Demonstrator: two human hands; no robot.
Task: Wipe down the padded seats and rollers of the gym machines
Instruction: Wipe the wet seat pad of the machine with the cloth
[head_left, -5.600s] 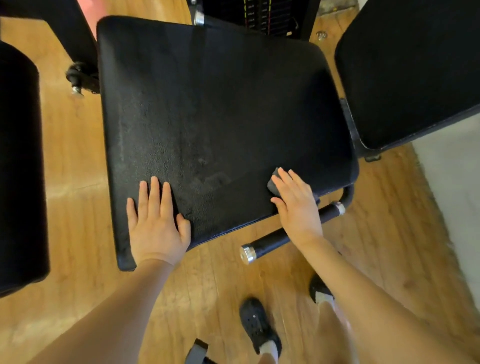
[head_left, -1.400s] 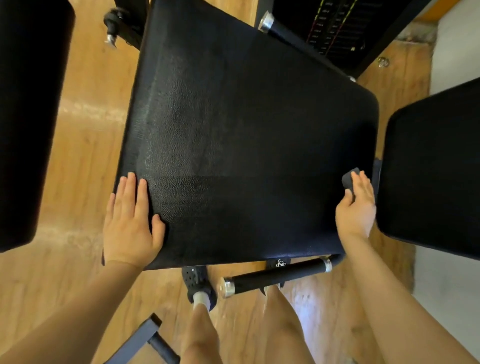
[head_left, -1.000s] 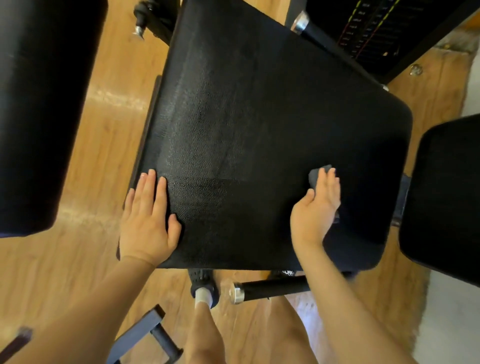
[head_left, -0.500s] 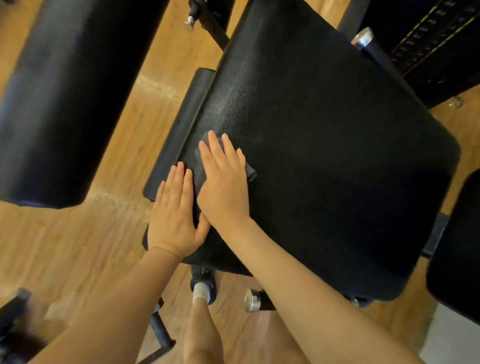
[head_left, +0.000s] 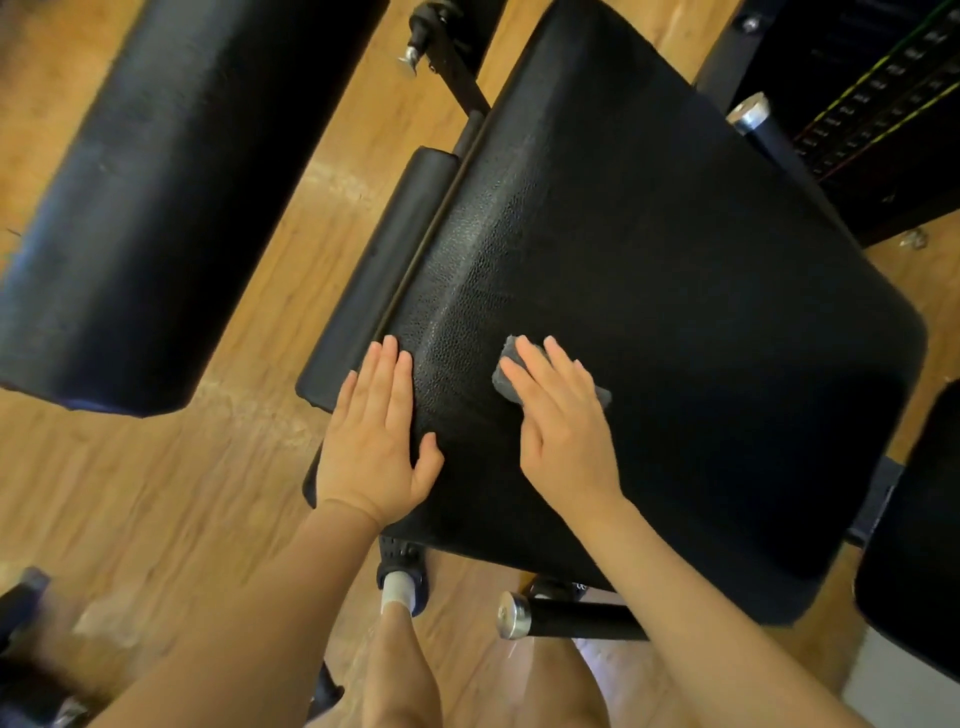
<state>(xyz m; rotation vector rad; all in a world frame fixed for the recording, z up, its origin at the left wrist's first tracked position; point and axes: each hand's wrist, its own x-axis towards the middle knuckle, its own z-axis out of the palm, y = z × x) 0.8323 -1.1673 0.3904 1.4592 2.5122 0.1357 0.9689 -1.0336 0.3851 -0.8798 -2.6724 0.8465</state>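
Observation:
A large black padded seat (head_left: 675, 291) fills the middle of the head view. My right hand (head_left: 563, 426) lies flat with straight fingers on a small grey cloth (head_left: 511, 364), pressing it onto the seat's near left part. Only the cloth's edges show around my fingers. My left hand (head_left: 376, 436) rests flat on the seat's near left corner, fingers straight, holding nothing. A thick black roller pad (head_left: 171, 192) runs across the upper left. A narrower black pad (head_left: 379, 275) lies along the seat's left edge.
A black handle with a chrome end cap (head_left: 566, 618) juts out under the seat's front edge. Another black pad (head_left: 914, 545) is at the right edge. The weight stack (head_left: 872, 104) stands at the top right. My shoe (head_left: 402, 571) and legs stand on the wooden floor (head_left: 156, 509).
My right hand slid the cloth from the seat's right side to its left edge beside my left hand, then a little back to the right. My left hand stayed planted.

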